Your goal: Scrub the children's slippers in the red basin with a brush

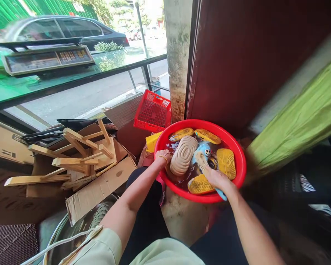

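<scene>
A round red basin holds dark, slightly sudsy water and several slippers. My left hand is closed over the basin's left rim, beside a beige slipper lying sole up. In my right hand is a scrub brush, its blue handle end showing below the hand and its pale bristles in front. The brush is at a light blue slipper with a cartoon face, partly hidden by my hand. Yellow slippers lie around it, among them one at the right and one at the front.
A red plastic crate stands behind the basin, beside a concrete pillar. Upturned wooden stools and cardboard crowd the left. A green cloth hangs at right. A scale sits on the glass counter.
</scene>
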Action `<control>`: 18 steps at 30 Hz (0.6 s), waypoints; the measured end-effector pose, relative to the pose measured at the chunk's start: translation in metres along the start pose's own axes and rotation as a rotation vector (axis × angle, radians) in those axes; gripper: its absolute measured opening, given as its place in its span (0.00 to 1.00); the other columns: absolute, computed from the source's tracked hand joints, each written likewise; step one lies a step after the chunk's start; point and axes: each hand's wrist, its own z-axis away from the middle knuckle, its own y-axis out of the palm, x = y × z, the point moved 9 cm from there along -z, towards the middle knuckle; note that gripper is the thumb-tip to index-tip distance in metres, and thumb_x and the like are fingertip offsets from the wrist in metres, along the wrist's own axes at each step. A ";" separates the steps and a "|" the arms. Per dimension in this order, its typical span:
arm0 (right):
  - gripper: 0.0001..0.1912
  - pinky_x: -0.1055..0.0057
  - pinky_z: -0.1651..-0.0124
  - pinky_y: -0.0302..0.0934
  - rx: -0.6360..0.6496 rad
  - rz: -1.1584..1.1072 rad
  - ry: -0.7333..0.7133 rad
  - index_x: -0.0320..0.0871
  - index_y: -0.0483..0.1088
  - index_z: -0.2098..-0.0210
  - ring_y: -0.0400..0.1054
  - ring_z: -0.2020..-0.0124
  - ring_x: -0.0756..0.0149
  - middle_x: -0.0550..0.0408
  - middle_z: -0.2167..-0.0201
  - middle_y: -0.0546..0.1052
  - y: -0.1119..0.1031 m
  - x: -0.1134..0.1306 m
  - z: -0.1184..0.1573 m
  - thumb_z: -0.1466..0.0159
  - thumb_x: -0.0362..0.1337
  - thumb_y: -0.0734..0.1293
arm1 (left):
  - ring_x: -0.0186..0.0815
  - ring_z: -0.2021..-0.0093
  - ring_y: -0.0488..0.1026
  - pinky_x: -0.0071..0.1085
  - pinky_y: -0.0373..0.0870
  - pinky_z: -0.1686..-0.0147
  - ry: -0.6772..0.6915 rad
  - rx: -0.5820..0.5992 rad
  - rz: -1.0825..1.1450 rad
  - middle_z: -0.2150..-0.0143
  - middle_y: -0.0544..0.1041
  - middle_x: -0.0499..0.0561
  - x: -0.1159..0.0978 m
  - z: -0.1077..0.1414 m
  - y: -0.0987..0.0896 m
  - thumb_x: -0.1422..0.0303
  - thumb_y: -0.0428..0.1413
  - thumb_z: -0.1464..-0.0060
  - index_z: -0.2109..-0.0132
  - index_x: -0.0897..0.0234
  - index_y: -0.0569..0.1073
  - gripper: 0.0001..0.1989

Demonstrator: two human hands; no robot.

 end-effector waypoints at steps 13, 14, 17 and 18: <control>0.34 0.62 0.51 0.67 -0.057 0.089 -0.072 0.54 0.48 0.24 0.79 0.54 0.51 0.47 0.53 0.84 -0.020 0.042 0.004 0.27 0.44 0.58 | 0.43 0.46 0.76 0.38 0.72 0.45 0.025 -0.316 1.029 0.46 0.78 0.57 0.002 -0.023 0.011 0.63 0.63 0.47 0.42 0.62 0.72 0.26; 0.34 0.60 0.52 0.67 -0.024 0.126 -0.052 0.54 0.47 0.23 0.79 0.55 0.50 0.46 0.55 0.84 -0.014 0.045 0.002 0.27 0.43 0.57 | 0.42 0.46 0.77 0.38 0.73 0.46 -0.027 -0.331 1.140 0.45 0.78 0.58 0.007 -0.022 0.016 0.63 0.63 0.48 0.42 0.63 0.72 0.26; 0.35 0.54 0.51 0.67 0.056 0.204 0.046 0.52 0.47 0.23 0.79 0.55 0.46 0.42 0.55 0.83 -0.001 0.036 -0.003 0.27 0.41 0.56 | 0.44 0.45 0.77 0.38 0.74 0.48 -0.190 -0.279 1.327 0.45 0.78 0.62 0.017 -0.018 0.038 0.62 0.65 0.49 0.41 0.67 0.70 0.30; 0.34 0.53 0.51 0.67 0.072 0.205 0.063 0.52 0.47 0.23 0.79 0.54 0.45 0.41 0.53 0.83 0.002 0.031 -0.005 0.27 0.41 0.56 | 0.45 0.46 0.77 0.38 0.74 0.48 -0.220 -0.228 1.351 0.45 0.79 0.63 0.017 -0.016 0.045 0.62 0.65 0.50 0.40 0.68 0.70 0.31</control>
